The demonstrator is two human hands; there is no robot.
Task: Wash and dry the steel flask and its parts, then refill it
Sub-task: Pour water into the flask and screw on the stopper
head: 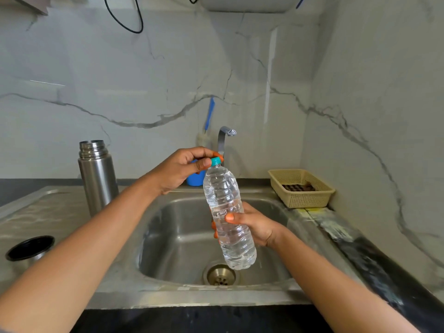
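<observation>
Your forearms come in from the near edge and meet over the sink (168,236). The steel flask (97,179) stands upright and uncapped on the desk (43,212), left of the basin and well apart from both hands. A steel cup (30,248) with a dark inside, probably one of the flask's parts, sits mouth up at the near left.

Your right hand (254,227) is wrapped round the lower body of a clear water bottle (228,217), holding it tilted above the basin. Your left hand (182,169) pinches its teal cap (215,161) between thumb and fingers. The bottle looks close to full.

I'd judge washing and drying are finished and you are at the refill, opening the bottle. Whether the flask is fully dry cannot be told from here.

Next, twist the cap off while the right hand stops the bottle turning. Grip lightly, since thin plastic squeezed hard will push water out once it is open. Then carry the bottle left to the flask's narrow mouth and pour slowly.

Behind your hands stand the tap (225,138), a blue tub (195,180) and a blue brush (209,114). A tan basket (300,188) sits at the right.
</observation>
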